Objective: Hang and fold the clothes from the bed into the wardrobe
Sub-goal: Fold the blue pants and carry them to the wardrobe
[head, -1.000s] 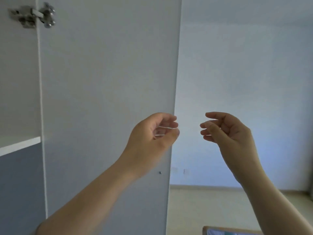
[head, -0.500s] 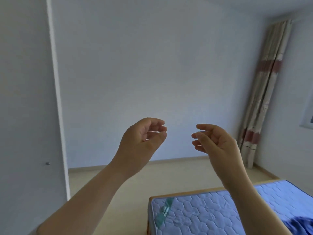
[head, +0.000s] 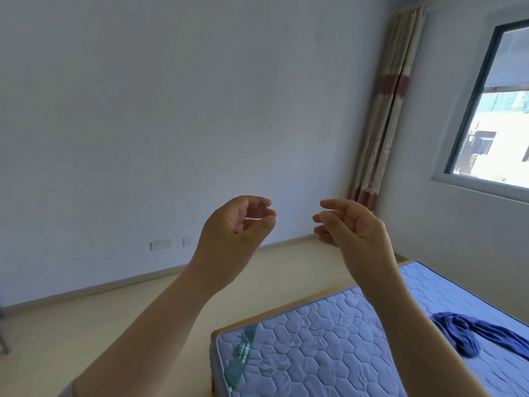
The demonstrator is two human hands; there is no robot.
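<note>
A crumpled dark blue garment (head: 475,332) lies on the bare quilted blue mattress of the bed (head: 315,339) at the lower right. My left hand (head: 237,224) and my right hand (head: 349,224) are raised in front of me at chest height, well above the bed's near corner. Both hands are empty, with fingers loosely curled and apart. My right forearm crosses in front of the mattress, left of the garment. The wardrobe is out of view.
A plain white wall faces me, with sockets (head: 161,244) low down. A striped curtain (head: 380,110) hangs in the corner beside a window (head: 498,110). Pale floor (head: 114,325) stretches left of the bed. A thin metal leg (head: 3,336) shows at the left edge.
The view has swung right, from the wardrobe door to the room. The bed, the window and the blue garment have come into sight. My hands keep the same raised, empty pose.
</note>
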